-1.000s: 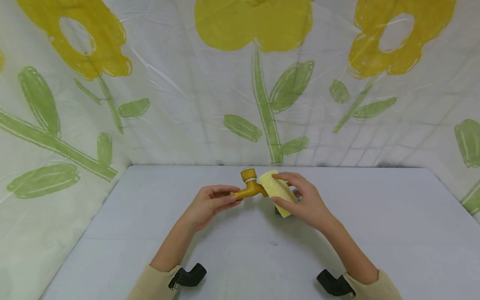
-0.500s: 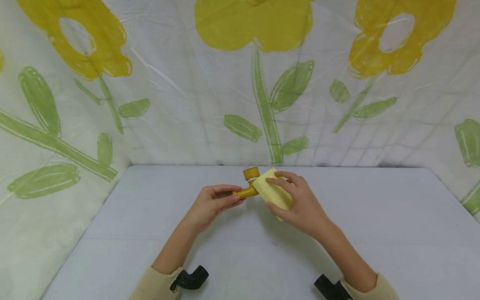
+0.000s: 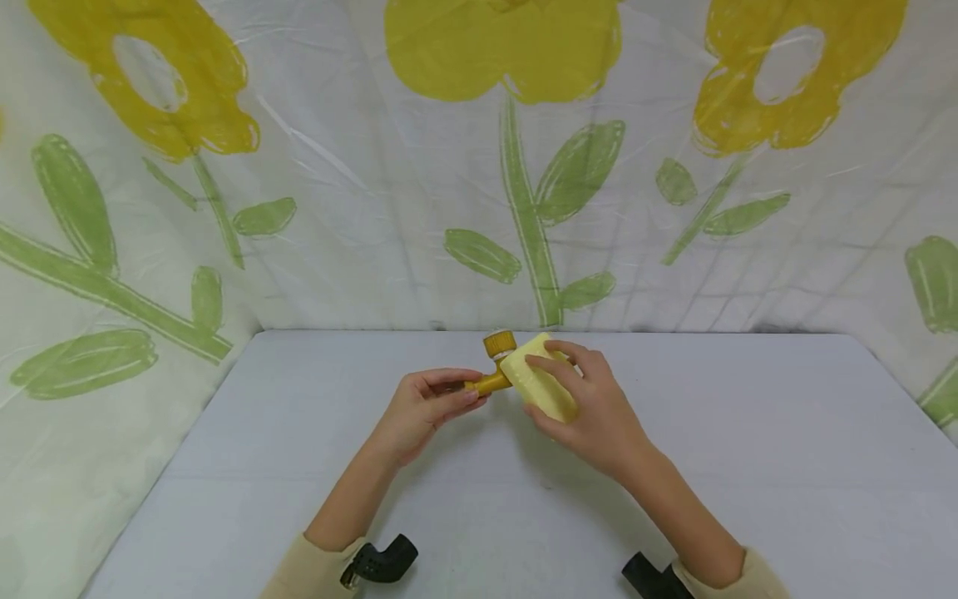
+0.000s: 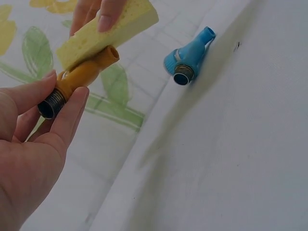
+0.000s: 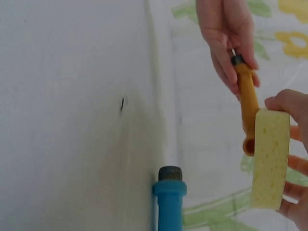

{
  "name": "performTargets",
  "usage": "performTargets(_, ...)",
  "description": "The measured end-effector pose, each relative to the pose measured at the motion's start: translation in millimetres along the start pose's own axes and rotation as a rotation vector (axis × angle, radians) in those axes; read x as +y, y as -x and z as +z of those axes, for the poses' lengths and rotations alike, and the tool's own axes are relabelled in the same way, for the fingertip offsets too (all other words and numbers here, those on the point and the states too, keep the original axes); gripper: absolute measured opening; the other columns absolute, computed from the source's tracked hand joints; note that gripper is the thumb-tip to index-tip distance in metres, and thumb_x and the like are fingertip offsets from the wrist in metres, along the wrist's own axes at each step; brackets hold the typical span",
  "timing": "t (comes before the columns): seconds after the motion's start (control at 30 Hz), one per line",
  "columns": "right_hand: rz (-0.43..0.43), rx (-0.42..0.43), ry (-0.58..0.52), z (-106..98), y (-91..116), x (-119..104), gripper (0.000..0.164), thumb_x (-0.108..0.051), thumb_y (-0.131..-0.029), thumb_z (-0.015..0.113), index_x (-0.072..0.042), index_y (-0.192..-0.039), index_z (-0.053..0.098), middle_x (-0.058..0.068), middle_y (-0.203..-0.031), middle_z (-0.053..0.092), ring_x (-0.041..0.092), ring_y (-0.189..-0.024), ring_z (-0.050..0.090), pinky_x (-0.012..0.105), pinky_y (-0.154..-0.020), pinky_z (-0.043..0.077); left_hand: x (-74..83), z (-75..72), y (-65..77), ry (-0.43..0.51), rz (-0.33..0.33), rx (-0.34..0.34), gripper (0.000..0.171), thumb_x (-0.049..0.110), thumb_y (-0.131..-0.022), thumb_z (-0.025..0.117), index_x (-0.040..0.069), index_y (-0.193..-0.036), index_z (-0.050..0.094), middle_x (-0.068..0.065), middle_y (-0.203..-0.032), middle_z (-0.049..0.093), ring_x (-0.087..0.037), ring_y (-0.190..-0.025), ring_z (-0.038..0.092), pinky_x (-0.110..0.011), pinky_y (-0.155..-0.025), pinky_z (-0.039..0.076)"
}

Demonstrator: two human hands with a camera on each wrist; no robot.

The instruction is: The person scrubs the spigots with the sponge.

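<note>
An orange-yellow water tap (image 3: 491, 382) with a ribbed knob and a dark threaded end is held above the table. My left hand (image 3: 430, 409) pinches it at the threaded end, thumb on one side and fingers on the other, as the left wrist view shows. A pale yellow sponge (image 3: 540, 378) is in my right hand (image 3: 595, 408), gripped between thumb and fingertips. In the left wrist view the sponge (image 4: 110, 36) lies along the tap's body (image 4: 84, 74). From the head, the sponge hides the tap's spout end.
A blue tap (image 4: 187, 57) with a dark threaded end lies on the white table (image 3: 299, 449), hidden behind the right hand and sponge in the head view. Behind the table hangs a white sheet (image 3: 352, 208) printed with yellow flowers. A black curved piece (image 3: 383, 560) sits at each cuff.
My right hand has brought the sponge leftward over the tap's body, covering more of it. My left hand keeps its hold on the tap, nearly still. The blue tap's visible part became hidden in the head view.
</note>
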State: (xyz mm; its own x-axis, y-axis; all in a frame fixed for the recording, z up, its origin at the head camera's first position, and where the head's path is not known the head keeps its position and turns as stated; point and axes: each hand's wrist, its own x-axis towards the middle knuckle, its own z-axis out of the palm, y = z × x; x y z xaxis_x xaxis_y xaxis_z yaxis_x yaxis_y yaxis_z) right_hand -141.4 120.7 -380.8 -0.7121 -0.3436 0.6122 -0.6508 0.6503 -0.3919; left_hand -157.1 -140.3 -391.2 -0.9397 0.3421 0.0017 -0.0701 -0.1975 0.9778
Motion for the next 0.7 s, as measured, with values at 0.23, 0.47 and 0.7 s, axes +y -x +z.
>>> performTargets(0.23,0.012,0.006,-0.020,-3.2,-0.7,2.1,0.054,-0.011,-0.078,0.093,-0.013,-0.129,0.074,0.014,-0.138,0.062,0.031,-0.110,0.057,0.044,-0.079,0.057,2.4,-0.3,1.2,-0.012,0.004,-0.004,0.037,-0.014,-0.099,0.060,-0.027,-0.133,0.054,-0.007,-0.114,0.073,-0.017,-0.103,0.076,-0.044,-0.101,0.059)
performTargets(0.47,-0.033,0.035,0.000,1.3,1.2,1.0,0.055,-0.010,-0.077,0.093,-0.012,-0.129,0.073,0.016,-0.137,0.062,0.037,-0.115,0.058,0.045,-0.078,0.059,1.7,2.8,0.7,0.005,0.013,-0.008,0.037,-0.014,-0.099,0.060,-0.027,-0.133,0.053,-0.007,-0.114,0.073,-0.016,-0.103,0.076,-0.043,-0.101,0.059)
performTargets(0.7,-0.073,0.075,0.007,-0.9,-0.4,1.6,0.057,-0.008,-0.075,0.093,-0.012,-0.128,0.073,0.017,-0.136,0.062,0.038,-0.114,0.058,0.047,-0.078,0.059,2.0,4.0,1.8,0.009,0.012,-0.014,0.036,-0.013,-0.099,0.061,-0.026,-0.133,0.055,-0.007,-0.114,0.074,-0.016,-0.102,0.076,-0.041,-0.101,0.060)
